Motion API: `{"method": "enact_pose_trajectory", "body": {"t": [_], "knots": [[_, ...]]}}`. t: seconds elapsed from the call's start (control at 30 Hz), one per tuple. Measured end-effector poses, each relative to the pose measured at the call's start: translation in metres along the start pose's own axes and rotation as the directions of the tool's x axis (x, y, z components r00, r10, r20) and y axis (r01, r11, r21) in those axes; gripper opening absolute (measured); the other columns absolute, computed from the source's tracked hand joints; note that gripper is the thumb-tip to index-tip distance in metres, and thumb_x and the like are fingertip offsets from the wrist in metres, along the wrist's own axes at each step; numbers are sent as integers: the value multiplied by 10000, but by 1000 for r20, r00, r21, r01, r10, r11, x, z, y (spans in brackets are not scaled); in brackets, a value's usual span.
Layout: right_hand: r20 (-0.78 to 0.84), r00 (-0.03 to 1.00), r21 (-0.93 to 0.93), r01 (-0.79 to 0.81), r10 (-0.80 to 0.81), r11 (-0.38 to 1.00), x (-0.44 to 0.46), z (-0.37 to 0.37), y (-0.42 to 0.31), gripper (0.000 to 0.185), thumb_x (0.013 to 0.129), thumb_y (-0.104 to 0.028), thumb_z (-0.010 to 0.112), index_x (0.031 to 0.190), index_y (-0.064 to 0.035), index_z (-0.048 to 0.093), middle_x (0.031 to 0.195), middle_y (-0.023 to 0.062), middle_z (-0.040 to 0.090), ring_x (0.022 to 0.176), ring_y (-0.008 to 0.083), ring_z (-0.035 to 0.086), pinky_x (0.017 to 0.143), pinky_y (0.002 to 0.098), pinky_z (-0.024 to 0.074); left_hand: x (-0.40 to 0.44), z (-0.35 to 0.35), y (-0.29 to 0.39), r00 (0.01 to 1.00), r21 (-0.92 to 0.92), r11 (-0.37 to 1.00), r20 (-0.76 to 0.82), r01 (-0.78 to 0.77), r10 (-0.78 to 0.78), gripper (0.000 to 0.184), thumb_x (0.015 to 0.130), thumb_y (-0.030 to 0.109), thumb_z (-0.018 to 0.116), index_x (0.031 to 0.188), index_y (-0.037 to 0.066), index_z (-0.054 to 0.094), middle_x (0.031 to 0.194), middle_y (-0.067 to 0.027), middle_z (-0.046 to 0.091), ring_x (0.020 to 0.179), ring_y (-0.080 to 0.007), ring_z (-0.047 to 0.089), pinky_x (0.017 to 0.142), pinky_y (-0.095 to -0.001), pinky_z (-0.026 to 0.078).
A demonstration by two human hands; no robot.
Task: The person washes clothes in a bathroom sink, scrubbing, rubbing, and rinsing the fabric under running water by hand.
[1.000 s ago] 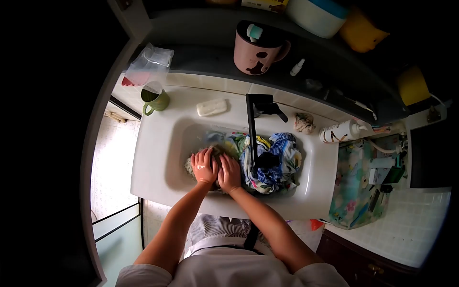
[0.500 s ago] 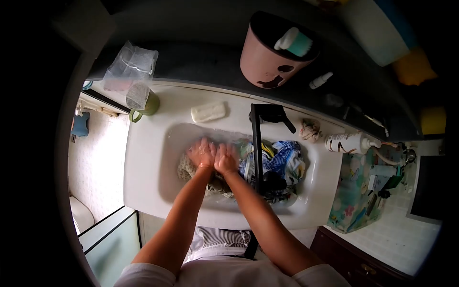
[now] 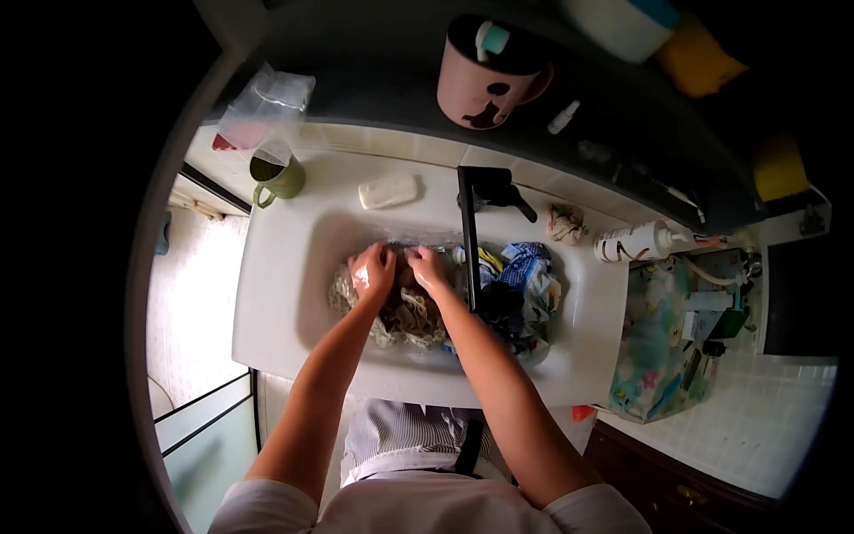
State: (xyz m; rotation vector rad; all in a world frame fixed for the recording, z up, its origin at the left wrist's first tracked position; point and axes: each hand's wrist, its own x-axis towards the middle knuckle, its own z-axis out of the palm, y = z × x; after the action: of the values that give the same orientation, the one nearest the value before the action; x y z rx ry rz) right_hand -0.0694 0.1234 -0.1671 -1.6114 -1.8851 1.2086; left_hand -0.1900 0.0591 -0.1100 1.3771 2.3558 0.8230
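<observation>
Both hands are down in a white sink (image 3: 271, 294) full of wet laundry. My left hand (image 3: 374, 271) has its fingers curled on a dark brown cloth (image 3: 405, 283). Close beside it, my right hand (image 3: 431, 269) pinches the same cloth, its fingertips partly hidden. A cream lace-like cloth (image 3: 413, 322) is bunched below and to the left of the hands. Right of them, under the black faucet (image 3: 469, 240), lie a blue-and-white checked cloth (image 3: 528, 263) and other dark and patterned pieces.
A white soap bar (image 3: 388, 190) and a green mug (image 3: 283, 182) sit on the back rim. To the right are a crumpled cloth (image 3: 566, 224) and a white pump bottle (image 3: 633, 241). Above, a dark shelf holds a pink mug (image 3: 480, 89) with a brush in it.
My hands have gone from lying flat and spread over the laundry to curled fingers on the brown cloth. More of the lace-like cloth shows below them. The view has shifted slightly.
</observation>
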Motion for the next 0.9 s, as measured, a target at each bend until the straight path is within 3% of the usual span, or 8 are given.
{"method": "enact_pose_trajectory", "body": {"t": [0.03, 0.27, 0.4, 0.57, 0.63, 0.7, 0.8, 0.9], "knots": [[-40, 999, 180, 42, -35, 983, -7, 1, -4, 262, 893, -267, 631, 924, -10, 672, 816, 145, 681, 778, 344, 644, 684, 392, 478, -11, -7, -3, 996, -101, 993, -76, -63, 56, 209, 874, 269, 591, 999, 123, 672, 944, -100, 698, 912, -307, 643, 923, -430, 402], [-123, 831, -147, 525, -542, 838, -94, -14, -36, 407, 843, -114, 622, 1225, 6, 548, 1262, 224, 547, 1166, 374, 524, 987, 428, 425, -79, -45, -15, 988, -150, 976, -1, -156, 158, 495, 858, 137, 607, 1345, 140, 518, 1403, -113, 504, 1311, -271, 455, 1105, -458, 289], [-14, 913, 110, 406, -407, 907, -143, -75, -32, 346, 835, -77, 611, 1177, -36, 590, 1296, 197, 540, 1177, 359, 525, 985, 422, 433, -112, -60, -10, 982, -98, 983, 90, -155, 164, 694, 812, 146, 647, 1451, 124, 375, 1515, -139, 349, 1413, -320, 297, 1141, -500, 220], [-228, 760, -303, 539, -609, 786, -165, -166, -40, 272, 760, -5, 611, 1029, -37, 604, 1102, 191, 574, 1093, 419, 513, 948, 463, 421, -129, -56, 11, 961, 52, 980, 209, -194, 179, 813, 803, 355, 675, 1490, 134, 301, 1565, -223, 173, 1450, -410, 125, 1157, -551, 111], [-325, 708, -514, 424, -627, 746, -151, -179, -23, 426, 739, -98, 689, 1136, -39, 547, 1206, 203, 520, 1163, 424, 469, 977, 494, 397, -124, -47, 25, 955, 48, 984, 253, -169, 152, 906, 764, 443, 692, 1509, 167, 257, 1573, -254, 77, 1455, -440, 14, 1154, -576, 47], [-385, 808, -694, 66, -447, 717, -133, -187, -5, 612, 755, -303, 729, 1233, -32, 462, 1313, 201, 464, 1299, 400, 382, 1053, 559, 311, -115, -41, 44, 954, 130, 981, 280, -145, 104, 935, 749, 464, 698, 1516, 189, 240, 1575, -253, 55, 1456, -441, -21, 1150, -588, 30], [-540, 839, -321, -128, -71, 938, -98, -188, 30, 714, 734, -444, 736, 1265, -77, 432, 1353, 168, 439, 1307, 366, 373, 1027, 582, 313, -100, -44, 69, 917, 114, 933, 256, -342, 305, 941, 700, 441, 715, 1503, 200, 289, 1583, -242, 27, 1459, -440, -17, 1119, -648, 10], [-514, 857, -473, -322, 40, 820, -88, -181, 24, 638, 729, -463, 726, 1194, -86, 504, 1308, 139, 477, 1253, 345, 422, 972, 561, 354, -101, -29, 86, 832, 45, 870, 321, -491, 453, 873, 717, 481, 705, 1455, 160, 367, 1556, -250, 139, 1456, -431, 52, 1135, -617, 63]]}}
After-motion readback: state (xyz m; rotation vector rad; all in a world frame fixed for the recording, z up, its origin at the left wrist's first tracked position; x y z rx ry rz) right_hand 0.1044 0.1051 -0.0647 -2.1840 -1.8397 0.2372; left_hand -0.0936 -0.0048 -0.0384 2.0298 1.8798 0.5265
